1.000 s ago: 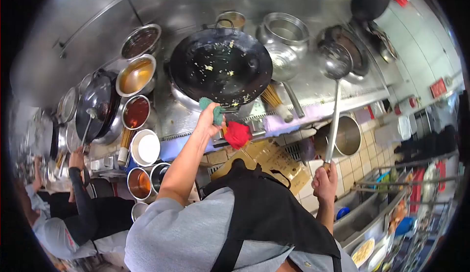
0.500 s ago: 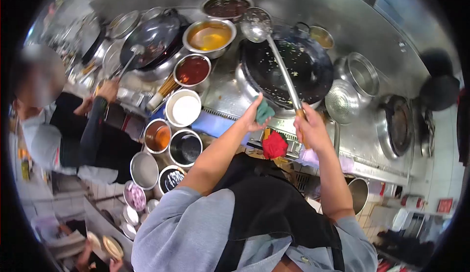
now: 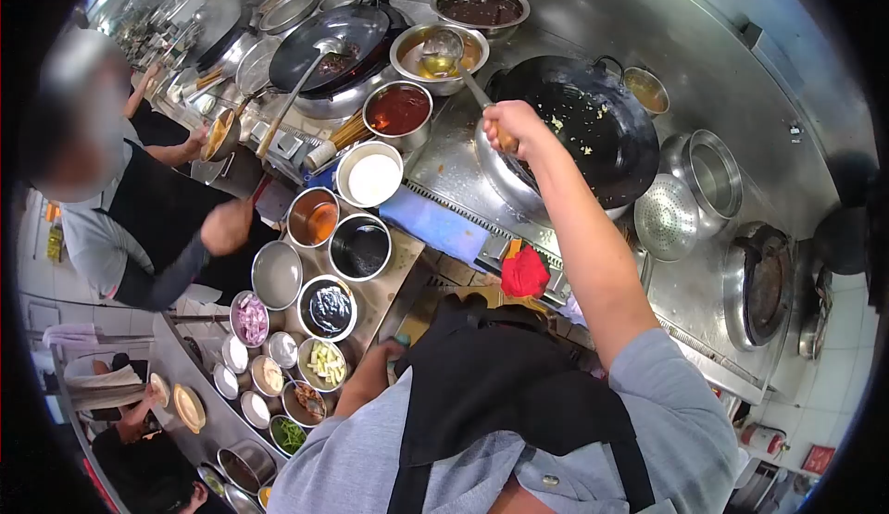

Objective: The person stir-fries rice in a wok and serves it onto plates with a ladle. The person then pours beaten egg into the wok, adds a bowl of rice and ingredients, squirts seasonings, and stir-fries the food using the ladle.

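Note:
My right hand (image 3: 520,131) is wrapped round the wooden handle of a ladle (image 3: 474,86). The ladle's head is down in a metal bowl of yellow oil (image 3: 404,56) behind the sauce pots. Below that forearm sits a black wok (image 3: 579,153) with pale and green bits scattered inside. My left hand (image 3: 373,372) hangs low beside my apron, next to a pot of chopped pale-green vegetable (image 3: 324,366). A piece of green cloth (image 3: 400,341) shows at that hand, whose fingers are partly hidden.
A co-worker (image 3: 139,190) at left holds a long ladle over a second wok (image 3: 324,42). Pots of red sauce (image 3: 398,109), white powder (image 3: 370,178) and dark liquid (image 3: 361,247) stand between us. A perforated strainer (image 3: 667,218) lies right of my wok. A red cloth (image 3: 525,271) is on the stove's front edge.
My right hand has swung the ladle left, from above the wok into the oil bowl. My left hand has dropped from the wok's near side to beside the ingredient pots, with the green cloth.

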Motion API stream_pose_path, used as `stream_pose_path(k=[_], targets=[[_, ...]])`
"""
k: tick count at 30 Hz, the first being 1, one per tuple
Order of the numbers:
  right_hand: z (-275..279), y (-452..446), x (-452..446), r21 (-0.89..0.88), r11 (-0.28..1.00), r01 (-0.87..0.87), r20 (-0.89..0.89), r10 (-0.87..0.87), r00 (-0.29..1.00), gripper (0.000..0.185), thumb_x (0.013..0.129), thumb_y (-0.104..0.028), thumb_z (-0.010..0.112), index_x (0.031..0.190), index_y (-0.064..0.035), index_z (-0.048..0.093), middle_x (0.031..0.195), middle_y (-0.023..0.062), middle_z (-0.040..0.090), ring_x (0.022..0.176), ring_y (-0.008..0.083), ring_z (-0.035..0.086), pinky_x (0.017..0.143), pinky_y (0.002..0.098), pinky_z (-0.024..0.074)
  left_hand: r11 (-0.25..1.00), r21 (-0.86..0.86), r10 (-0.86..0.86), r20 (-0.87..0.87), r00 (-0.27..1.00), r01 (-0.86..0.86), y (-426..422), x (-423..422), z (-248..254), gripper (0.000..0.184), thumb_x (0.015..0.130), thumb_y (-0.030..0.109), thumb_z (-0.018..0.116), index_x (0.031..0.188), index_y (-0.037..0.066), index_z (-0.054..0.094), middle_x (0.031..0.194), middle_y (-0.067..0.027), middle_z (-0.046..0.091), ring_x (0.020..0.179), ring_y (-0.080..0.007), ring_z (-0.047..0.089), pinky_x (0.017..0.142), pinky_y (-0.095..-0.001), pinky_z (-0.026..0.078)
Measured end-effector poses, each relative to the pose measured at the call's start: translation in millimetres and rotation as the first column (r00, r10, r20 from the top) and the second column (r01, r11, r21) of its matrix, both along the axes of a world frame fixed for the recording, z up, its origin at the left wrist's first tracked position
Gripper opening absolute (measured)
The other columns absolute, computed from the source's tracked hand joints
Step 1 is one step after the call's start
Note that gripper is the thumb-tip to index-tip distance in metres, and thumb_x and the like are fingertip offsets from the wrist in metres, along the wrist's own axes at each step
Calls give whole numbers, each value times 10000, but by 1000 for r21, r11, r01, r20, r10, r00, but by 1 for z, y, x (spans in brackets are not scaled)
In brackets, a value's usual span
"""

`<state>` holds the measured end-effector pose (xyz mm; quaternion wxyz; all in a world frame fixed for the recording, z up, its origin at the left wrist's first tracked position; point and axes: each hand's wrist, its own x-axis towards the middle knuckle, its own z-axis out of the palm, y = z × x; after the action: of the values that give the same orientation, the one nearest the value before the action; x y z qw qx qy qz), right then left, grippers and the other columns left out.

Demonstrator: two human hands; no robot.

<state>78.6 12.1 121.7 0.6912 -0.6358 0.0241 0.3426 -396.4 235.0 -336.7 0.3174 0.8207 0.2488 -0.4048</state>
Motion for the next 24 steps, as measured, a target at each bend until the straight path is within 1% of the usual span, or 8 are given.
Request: stream_pose_path(k=[3, 8, 10, 13, 15, 19, 23, 24], targets=[[5, -18, 7, 515, 833, 202, -458, 68, 887, 99, 915, -85, 508, 830, -54, 465, 689, 23, 515, 515, 80, 483, 455, 234, 408, 994, -79, 69, -107, 992, -78, 4, -13, 22, 725, 647, 558, 716, 1105, -2, 663, 1134, -211, 652, 1076, -285, 631, 868, -379, 493], [13, -89, -34, 805, 486, 340, -482, 203, 852, 169, 928, -89, 514, 1033, 42, 513, 732, 24, 505, 537, 73, 488, 486, 220, 412, 998, -70, -2, -77, 997, -4, -20, 44, 71, 867, 651, 553, 730, 1278, -14, 539, 1240, -245, 594, 1155, -316, 592, 934, -378, 470], [14, -125, -64, 834, 427, 349, -461, 193, 866, 191, 933, -95, 523, 1083, 23, 524, 739, 26, 505, 543, 69, 490, 482, 224, 413, 995, -40, -88, -48, 995, 86, -35, 72, 81, 945, 661, 547, 730, 1366, -20, 454, 1279, -261, 565, 1182, -333, 575, 956, -383, 458], [8, -172, -130, 787, 536, 306, -354, -15, 935, 281, 933, -95, 534, 1203, -27, 495, 747, 33, 507, 547, 85, 493, 471, 248, 418, 974, 13, 207, 353, 912, -226, -71, 113, 143, 780, 686, 372, 735, 1328, 49, 433, 1184, -271, 605, 1139, -389, 582, 943, -412, 462], [21, -187, -181, 327, 818, 473, -236, -414, 879, 325, 938, -104, 522, 1255, -112, 452, 745, 35, 497, 524, 97, 475, 452, 244, 404, 980, -39, 192, 468, 863, -197, -100, 151, 208, 656, 690, 262, 722, 1258, 89, 445, 1107, -265, 632, 1085, -409, 602, 911, -424, 481], [14, -246, -203, 30, 939, 342, -61, -340, 939, 290, 911, -53, 517, 1185, -62, 420, 748, 49, 519, 544, 121, 489, 443, 275, 409, 997, -38, 76, 594, 801, -66, -163, 212, 299, 630, 731, 308, 714, 1245, 87, 424, 1041, -306, 630, 1023, -447, 612, 869, -462, 491], [-42, -293, -199, 615, 581, 533, -470, -272, 840, 201, 925, -58, 503, 1103, -108, 424, 754, 42, 513, 533, 110, 481, 434, 263, 404, 952, 55, -273, 598, 753, 301, -207, 249, 319, 783, 716, 365, 758, 1334, 85, 366, 1095, -317, 608, 1056, -437, 596, 887, -460, 495], [-38, -285, -212, 478, 690, 543, -379, -396, 837, 188, 938, -75, 510, 1095, -114, 415, 764, 42, 512, 535, 110, 476, 434, 266, 395, 953, 57, -272, 602, 751, 299, -216, 257, 319, 783, 716, 365, 758, 1334, 85, 366, 1095, -317, 608, 1056, -437, 596, 887, -460, 495]])
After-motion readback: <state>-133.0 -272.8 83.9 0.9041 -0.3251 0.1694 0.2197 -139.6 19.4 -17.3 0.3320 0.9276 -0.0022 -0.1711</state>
